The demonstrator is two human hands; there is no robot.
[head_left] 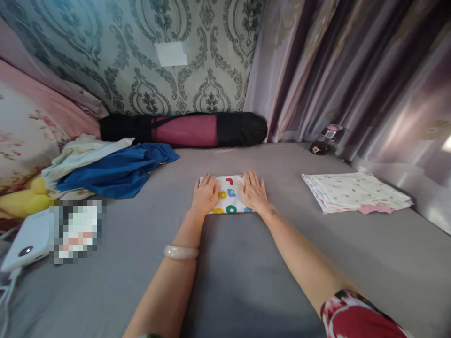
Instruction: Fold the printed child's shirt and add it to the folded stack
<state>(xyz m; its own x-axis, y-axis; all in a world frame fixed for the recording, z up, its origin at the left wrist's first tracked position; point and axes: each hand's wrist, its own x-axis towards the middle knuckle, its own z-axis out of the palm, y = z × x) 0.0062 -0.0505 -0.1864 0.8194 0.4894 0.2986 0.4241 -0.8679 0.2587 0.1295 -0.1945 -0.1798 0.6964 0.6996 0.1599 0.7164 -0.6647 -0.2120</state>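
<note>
A folded white cloth (pixel 231 202) printed with colourful shapes lies flat on the grey bed sheet (pixel 239 267), straight ahead of me. My left hand (pixel 205 193) rests palm down on its left end, fingers stretched out. On the right end lies my right hand (pixel 254 191), also flat with its fingers pointing away from me. Both palms press on the cloth rather than grasp it. The parts of the cloth under the hands are hidden.
To the right lies a folded stack of patterned white cloth (pixel 352 190); a dark bottle (pixel 322 143) stands behind it. Blue clothing (pixel 109 173) is heaped at left, near a white device (pixel 31 239) with a cable. A long black-and-maroon bag (pixel 186 130) lies along the wall.
</note>
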